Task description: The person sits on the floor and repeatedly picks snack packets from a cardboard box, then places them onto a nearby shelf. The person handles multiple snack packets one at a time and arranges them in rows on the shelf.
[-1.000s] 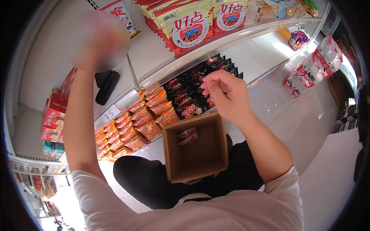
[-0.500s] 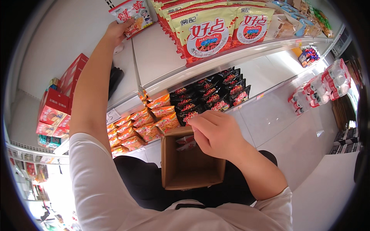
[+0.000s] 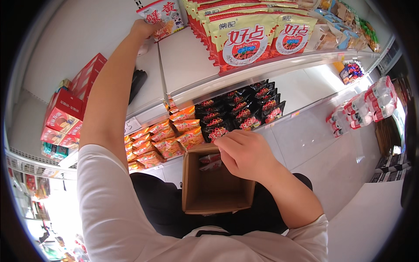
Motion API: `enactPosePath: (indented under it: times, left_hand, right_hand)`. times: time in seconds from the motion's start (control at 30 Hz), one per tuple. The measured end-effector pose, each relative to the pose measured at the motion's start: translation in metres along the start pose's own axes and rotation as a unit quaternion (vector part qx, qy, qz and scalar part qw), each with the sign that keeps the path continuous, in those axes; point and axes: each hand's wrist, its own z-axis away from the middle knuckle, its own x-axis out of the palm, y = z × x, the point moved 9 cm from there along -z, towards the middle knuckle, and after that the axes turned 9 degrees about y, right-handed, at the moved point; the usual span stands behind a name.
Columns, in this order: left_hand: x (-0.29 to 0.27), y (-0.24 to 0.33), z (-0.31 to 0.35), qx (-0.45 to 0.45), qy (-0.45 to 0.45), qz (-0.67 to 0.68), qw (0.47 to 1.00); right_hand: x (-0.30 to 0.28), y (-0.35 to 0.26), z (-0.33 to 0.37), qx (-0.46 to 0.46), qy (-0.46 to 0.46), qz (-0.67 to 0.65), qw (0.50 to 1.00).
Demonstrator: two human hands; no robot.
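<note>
My left hand point(image 3: 146, 29), at the end of an outstretched arm, is closed on the edge of a white and red snack bag point(image 3: 166, 19). The bag stands upright at the back of the upper shelf, left of the yellow and red snack bags point(image 3: 245, 41). In my lap rests an open cardboard box point(image 3: 218, 201), with a few small red and white packets point(image 3: 210, 161) at its far end. My right hand point(image 3: 240, 153) is curled over the box's far right rim; its fingertips are partly hidden.
Orange snack packets point(image 3: 168, 147) and black snack packets point(image 3: 240, 107) fill rows on the lower shelf. Red boxes point(image 3: 64, 111) stand at the left, near a dark object point(image 3: 138, 85). Wrapped bottles point(image 3: 364, 105) stand on the floor at right. The shelf edge point(image 3: 262, 65) juts out ahead.
The view has turned slightly, so the shelves appear shifted right. My left hand and the snack bag have shifted with them. My right hand stays at the box rim.
</note>
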Motion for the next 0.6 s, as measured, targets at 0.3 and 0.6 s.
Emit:
enactPosePath:
  times: [0.3,0.6]
  left_hand:
    - [-0.034,0.031,0.068,-0.076,0.065,0.12,0.988]
    - [-0.032,0.119,0.359,0.31,-0.137,0.208,0.917]
  right_hand:
    - [-0.001,0.006,0.005,0.002,0.005,0.018,1.0]
    - [-0.027,0.039,0.013,0.104,0.011,0.079,0.991]
